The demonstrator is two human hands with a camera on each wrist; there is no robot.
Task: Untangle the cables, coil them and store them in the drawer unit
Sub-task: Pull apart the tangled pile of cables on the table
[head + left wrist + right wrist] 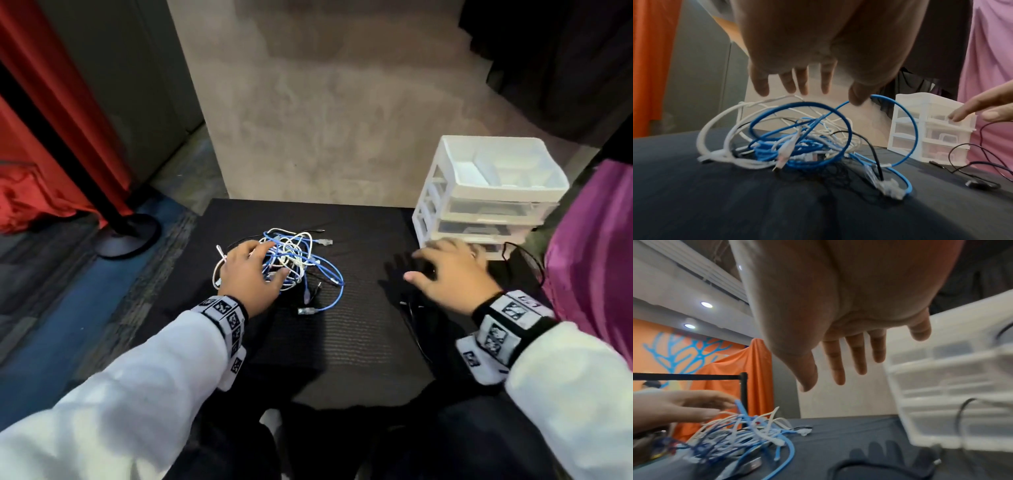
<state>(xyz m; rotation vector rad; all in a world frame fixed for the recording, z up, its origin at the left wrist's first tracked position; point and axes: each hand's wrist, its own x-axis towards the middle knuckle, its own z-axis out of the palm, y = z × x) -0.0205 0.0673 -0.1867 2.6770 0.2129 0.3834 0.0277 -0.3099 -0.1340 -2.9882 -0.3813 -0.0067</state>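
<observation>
Loosely, left hand (fingers spread) hovers over cable tangle.

One tangled cable pile, one drawer unit with three drawers, two hands

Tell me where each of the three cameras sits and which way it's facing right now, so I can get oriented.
Head: above, looking forward and down at the black table; shows both white sleeves, left hand over the cable tangle, right hand before the drawer unit.
Left wrist: under the left hand, facing forward over the cable tangle; fingers spread, thumb at a blue loop.
Right wrist: under the right hand, facing the wall; open fingers show.
Shared: all three show the tangle and drawer unit; each wrist view catches the other hand.
</observation>
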